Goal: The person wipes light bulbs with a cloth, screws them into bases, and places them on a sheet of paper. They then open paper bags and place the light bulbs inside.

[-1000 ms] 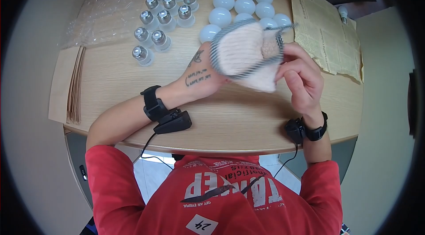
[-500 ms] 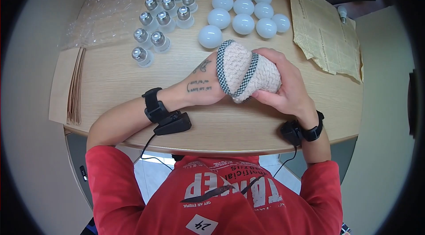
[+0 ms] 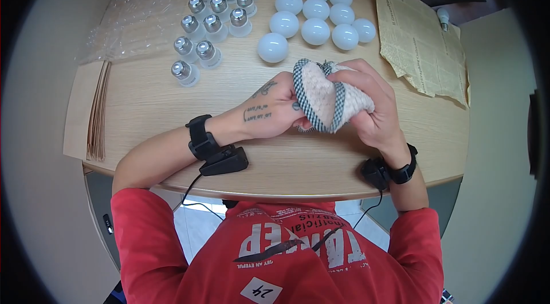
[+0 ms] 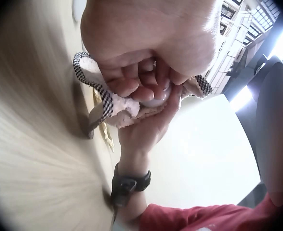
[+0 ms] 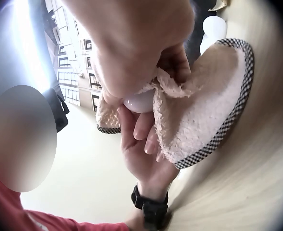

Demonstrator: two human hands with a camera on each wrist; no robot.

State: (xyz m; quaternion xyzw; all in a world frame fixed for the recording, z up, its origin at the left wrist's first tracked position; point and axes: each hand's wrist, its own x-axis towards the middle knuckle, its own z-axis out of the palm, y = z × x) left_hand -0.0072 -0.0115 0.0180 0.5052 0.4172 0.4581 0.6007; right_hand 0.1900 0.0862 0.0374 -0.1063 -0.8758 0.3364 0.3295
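A pale fluffy cloth [image 3: 321, 89] with a checked black-and-white border is bunched between the two hands above the near part of the table. My right hand [image 3: 375, 100] grips it from the right, fingers curled over the folds. Inside the cloth sits a smooth white bulb globe [image 5: 141, 102], partly showing in both wrist views. From the left, my left hand [image 3: 272, 110] holds the globe, its fingertips against it in the left wrist view. A wide flap of cloth hangs out to one side in the right wrist view. Most of the globe is hidden by fingers and cloth.
Several bulb bases with metal screw caps [image 3: 184, 73] stand in rows at the back left. White globes [image 3: 272, 48] line the back middle. Bubble wrap [image 3: 137, 17] and brown paper bags [image 3: 86, 110] lie left. Newsprint-patterned paper [image 3: 421, 46] lies right, a small bulb [image 3: 443, 19] by it.
The right hand first pinched the edge of the spread cloth, then wrapped round it. Now its fingers squeeze the cloth's folds. Both hands have shifted slightly right from half a second ago.
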